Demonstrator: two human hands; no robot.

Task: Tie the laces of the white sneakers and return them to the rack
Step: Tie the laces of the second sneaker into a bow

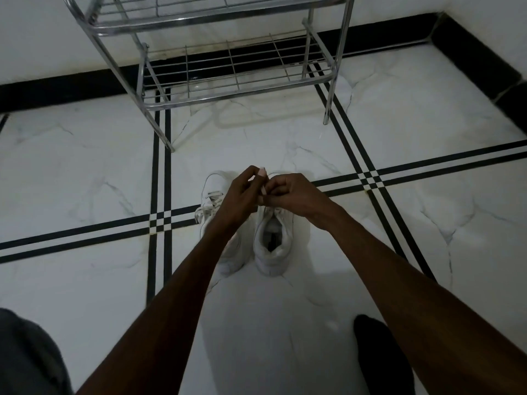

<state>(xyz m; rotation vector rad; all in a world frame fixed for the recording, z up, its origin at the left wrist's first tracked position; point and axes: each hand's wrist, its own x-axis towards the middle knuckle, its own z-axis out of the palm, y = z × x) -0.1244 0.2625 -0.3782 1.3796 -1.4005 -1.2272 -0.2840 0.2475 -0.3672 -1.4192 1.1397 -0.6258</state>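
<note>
Right sneaker: frame centre on floor, heel toward camera, long axis pointing up-frame at rack.
Left hand: pinching its lace.
Right hand: pinching lace, equally near.
Left sneaker: just beside, under left forearm.

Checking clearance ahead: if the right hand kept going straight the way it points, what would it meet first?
The right hand points toward the left hand, which it would likely meet first, over the right sneaker; depth is unclear.
</note>
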